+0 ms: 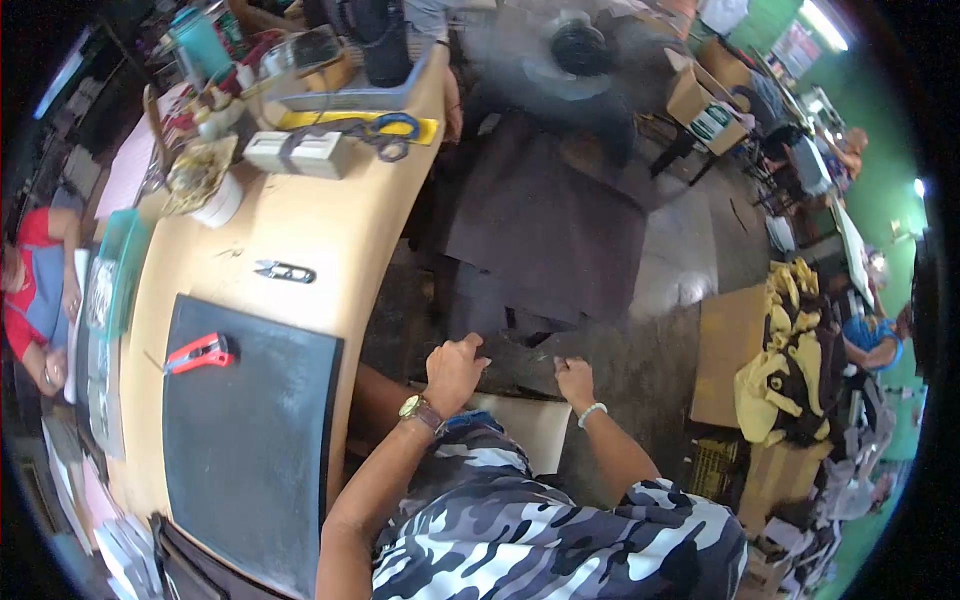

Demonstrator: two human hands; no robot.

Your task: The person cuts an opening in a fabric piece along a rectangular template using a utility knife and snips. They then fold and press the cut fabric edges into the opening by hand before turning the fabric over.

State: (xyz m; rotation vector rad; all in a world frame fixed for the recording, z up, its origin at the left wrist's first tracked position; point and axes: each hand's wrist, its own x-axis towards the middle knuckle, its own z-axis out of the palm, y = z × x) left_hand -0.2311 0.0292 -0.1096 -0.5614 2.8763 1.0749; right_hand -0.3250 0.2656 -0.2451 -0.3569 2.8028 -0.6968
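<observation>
My left hand (455,374), with a watch on its wrist, is above my lap with fingers curled. To its right is my right hand (574,384), a bracelet on the wrist, its fingers also closed. What either hand pinches is too small to make out. Just beyond both hands lies a large dark sheet (550,220) with a ragged, cut near edge. A pale flat piece (538,430) shows below and between the hands, by my lap.
On the left table (290,230) are a dark mat (250,440), a red cutter (200,353), thread snips (285,271) and blue-handled scissors (392,135). A person (40,290) is at far left. Cardboard (725,355) and yellow-black pieces (790,370) stand right.
</observation>
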